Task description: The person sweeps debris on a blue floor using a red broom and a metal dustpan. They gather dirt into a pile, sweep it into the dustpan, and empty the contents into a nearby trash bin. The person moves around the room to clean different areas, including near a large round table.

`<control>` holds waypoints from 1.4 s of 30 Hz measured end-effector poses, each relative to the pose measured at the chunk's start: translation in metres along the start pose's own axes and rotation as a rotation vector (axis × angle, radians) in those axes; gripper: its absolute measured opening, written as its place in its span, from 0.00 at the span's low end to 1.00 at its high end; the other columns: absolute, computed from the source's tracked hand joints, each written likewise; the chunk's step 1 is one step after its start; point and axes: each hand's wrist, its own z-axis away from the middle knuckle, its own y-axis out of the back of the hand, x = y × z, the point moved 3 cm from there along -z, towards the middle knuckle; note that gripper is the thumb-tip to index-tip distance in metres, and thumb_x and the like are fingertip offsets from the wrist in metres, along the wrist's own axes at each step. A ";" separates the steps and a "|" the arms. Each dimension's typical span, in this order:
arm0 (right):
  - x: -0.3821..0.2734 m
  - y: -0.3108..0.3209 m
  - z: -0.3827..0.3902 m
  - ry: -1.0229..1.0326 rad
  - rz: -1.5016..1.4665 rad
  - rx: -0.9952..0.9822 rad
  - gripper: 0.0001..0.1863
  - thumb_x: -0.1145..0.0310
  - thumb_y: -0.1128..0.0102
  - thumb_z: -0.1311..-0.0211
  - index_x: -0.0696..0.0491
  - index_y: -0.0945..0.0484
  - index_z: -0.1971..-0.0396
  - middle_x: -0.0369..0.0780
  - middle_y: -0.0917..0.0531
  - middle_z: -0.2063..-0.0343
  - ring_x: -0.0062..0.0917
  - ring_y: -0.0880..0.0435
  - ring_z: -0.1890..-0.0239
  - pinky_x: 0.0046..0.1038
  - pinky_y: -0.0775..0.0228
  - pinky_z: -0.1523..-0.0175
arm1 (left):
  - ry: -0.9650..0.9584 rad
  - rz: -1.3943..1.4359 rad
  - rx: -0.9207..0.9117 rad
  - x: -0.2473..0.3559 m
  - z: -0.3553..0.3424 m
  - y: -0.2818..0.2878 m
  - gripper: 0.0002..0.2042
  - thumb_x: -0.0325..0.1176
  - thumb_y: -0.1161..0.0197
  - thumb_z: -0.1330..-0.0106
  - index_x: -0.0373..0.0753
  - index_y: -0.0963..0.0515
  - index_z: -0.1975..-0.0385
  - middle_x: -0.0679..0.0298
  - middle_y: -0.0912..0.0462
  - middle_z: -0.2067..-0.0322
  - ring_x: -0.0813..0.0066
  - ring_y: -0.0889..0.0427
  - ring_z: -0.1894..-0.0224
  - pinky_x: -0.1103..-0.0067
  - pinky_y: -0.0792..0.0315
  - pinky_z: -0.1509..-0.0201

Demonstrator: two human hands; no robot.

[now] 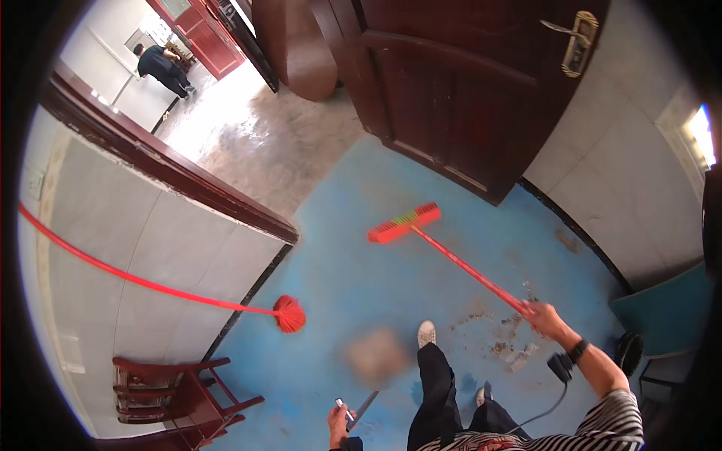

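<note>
My right hand (543, 316) grips the red pole of a push broom, whose red-and-green head (391, 225) is on the blue floor, short of the open brown door (451, 90). My left hand (338, 421), low in the view, is closed on a dark pole with a silvery top (365, 406); its far end meets a blurred brownish patch (376, 353) that I cannot make out. Scattered debris (504, 338) lies right of my feet. At left, a red long-handled round brush (289, 312) slants down from the wall.
A wooden chair (173, 391) is at lower left, and a teal object (662, 308) against the right wall. The doorway frame (180, 161) opens onto a grey floor (248, 150), where another person (158, 68) in dark clothes bends near a wall. A brown board (301, 45) stands behind the door.
</note>
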 end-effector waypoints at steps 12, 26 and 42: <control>-0.256 -0.112 -0.319 0.354 0.102 0.030 0.22 0.60 0.54 0.45 0.46 0.30 0.49 0.47 0.22 0.74 0.35 0.24 0.75 0.35 0.34 0.68 | -0.126 0.022 -0.014 0.128 -0.040 -0.086 0.11 0.40 0.44 0.38 0.47 0.32 0.82 0.78 0.37 0.88 0.90 0.43 0.87 0.89 0.51 0.84; -0.227 -0.157 -0.408 0.399 0.294 0.106 0.17 0.61 0.59 0.40 0.52 0.29 0.56 0.50 0.22 0.66 0.45 0.24 0.63 0.41 0.33 0.59 | -0.317 -0.025 0.058 0.155 -0.064 -0.098 0.09 0.37 0.51 0.34 0.42 0.30 0.74 0.75 0.31 0.81 0.89 0.37 0.82 0.90 0.44 0.80; 0.073 0.034 0.071 -0.700 0.048 -0.057 0.23 0.57 0.46 0.42 0.42 0.32 0.45 0.34 0.23 0.80 0.17 0.27 0.85 0.19 0.32 0.78 | -0.143 -0.054 0.112 0.152 -0.084 -0.086 0.08 0.31 0.44 0.42 0.40 0.32 0.65 0.68 0.27 0.77 0.83 0.26 0.78 0.85 0.33 0.89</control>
